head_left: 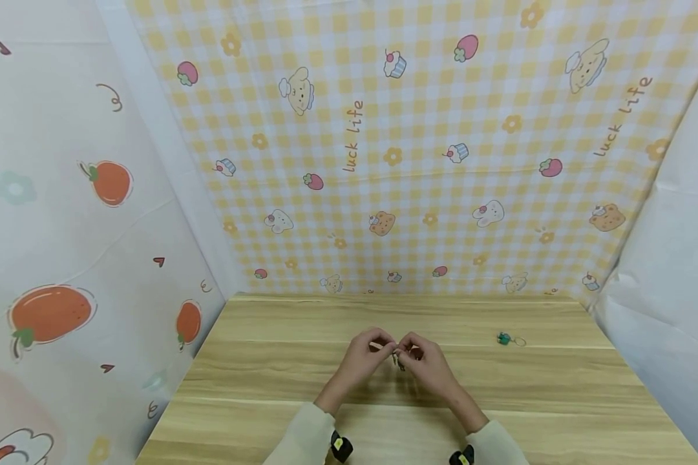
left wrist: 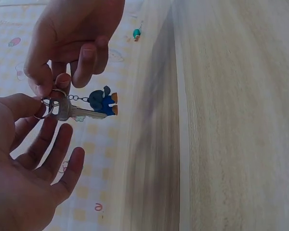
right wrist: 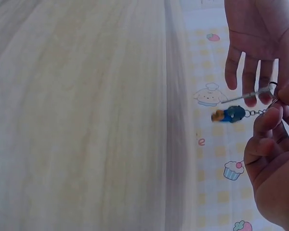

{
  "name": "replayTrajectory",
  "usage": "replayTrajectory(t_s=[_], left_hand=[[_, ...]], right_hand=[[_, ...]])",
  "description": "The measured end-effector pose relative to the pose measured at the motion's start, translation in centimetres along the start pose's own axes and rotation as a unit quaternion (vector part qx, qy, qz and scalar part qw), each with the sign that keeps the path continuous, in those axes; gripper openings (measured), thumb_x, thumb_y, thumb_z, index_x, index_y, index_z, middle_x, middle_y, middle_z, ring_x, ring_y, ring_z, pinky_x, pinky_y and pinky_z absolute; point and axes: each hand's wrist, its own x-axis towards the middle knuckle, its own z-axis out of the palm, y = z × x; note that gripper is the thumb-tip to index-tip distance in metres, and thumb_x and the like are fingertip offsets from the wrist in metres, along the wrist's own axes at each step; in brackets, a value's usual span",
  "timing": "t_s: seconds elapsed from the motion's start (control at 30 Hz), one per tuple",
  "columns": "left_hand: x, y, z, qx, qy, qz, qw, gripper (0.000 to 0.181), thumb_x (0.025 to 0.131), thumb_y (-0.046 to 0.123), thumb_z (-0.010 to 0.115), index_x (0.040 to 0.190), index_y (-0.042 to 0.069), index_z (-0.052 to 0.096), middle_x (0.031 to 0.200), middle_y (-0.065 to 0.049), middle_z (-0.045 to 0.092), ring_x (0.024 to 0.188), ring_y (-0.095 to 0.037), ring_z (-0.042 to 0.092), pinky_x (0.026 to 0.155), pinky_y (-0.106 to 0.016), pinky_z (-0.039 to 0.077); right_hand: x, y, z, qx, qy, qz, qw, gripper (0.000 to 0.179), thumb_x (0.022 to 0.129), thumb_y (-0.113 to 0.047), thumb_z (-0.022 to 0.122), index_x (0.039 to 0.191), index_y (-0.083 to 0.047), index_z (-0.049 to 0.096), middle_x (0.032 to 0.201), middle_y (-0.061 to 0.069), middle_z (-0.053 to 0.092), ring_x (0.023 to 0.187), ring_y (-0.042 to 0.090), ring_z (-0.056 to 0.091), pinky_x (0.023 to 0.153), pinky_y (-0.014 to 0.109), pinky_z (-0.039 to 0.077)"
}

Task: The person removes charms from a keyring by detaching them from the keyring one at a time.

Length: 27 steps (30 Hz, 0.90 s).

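Observation:
In the head view my left hand (head_left: 362, 359) and right hand (head_left: 432, 369) meet fingertip to fingertip above the table. The left wrist view shows my left thumb and index finger pinching a metal ring with a silver key (left wrist: 64, 109) hanging at it. My right fingers pinch the ring of a keychain, whose short chain (left wrist: 78, 98) ends in a small blue figure (left wrist: 106, 102) with tan feet. Both rings touch or overlap between the fingertips; whether they are linked is hidden. In the right wrist view the figure (right wrist: 234, 114) and key hang side by side.
A green keychain figure (head_left: 503, 338) with its own ring (head_left: 520, 341) lies on the wooden table (head_left: 279, 361), to the right of my hands. A yellow checked cloth (head_left: 419, 194) hangs behind the table, with pale cloths at both sides.

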Motion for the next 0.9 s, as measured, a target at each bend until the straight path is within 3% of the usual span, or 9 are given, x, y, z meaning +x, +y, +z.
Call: replayTrajectory(t_s=[0.33,0.63,0.9], left_hand=[[-0.02,0.05,-0.28,-0.006,0.020,0.003,0.9998,0.015,0.106,0.024,0.068,0.110,0.012,0.077,0.105,-0.001,0.073,0.093,-0.008,0.062,0.083,-0.023,0.053],[-0.26,0.15,-0.38,-0.063,-0.002,-0.014,0.9979,0.015,0.106,0.023,0.069,0.110,0.010,0.076,0.101,-0.012,0.074,0.080,-0.013,0.067,0.076,-0.042,0.063],[-0.21,0.08,-0.20,-0.066,-0.002,0.000,0.9978,0.014,0.105,0.024,0.070,0.110,0.012,0.076,0.101,-0.010,0.074,0.081,-0.013,0.069,0.076,-0.042,0.064]], right_hand=[[-0.08,-0.22,-0.35,-0.014,-0.003,-0.034,0.9993,0.019,0.098,0.001,0.068,0.091,-0.017,0.069,0.082,-0.002,0.063,0.062,0.000,0.046,0.058,0.019,0.042],[-0.12,-0.42,-0.29,-0.003,-0.022,0.016,0.9996,0.004,0.103,-0.008,0.068,0.099,-0.006,0.068,0.094,0.007,0.065,0.061,0.001,0.047,0.057,0.018,0.041],[0.02,-0.77,-0.06,-0.009,-0.012,0.052,0.9985,0.005,0.103,-0.011,0.069,0.100,-0.006,0.068,0.092,0.008,0.066,0.063,0.005,0.052,0.057,0.019,0.043]])
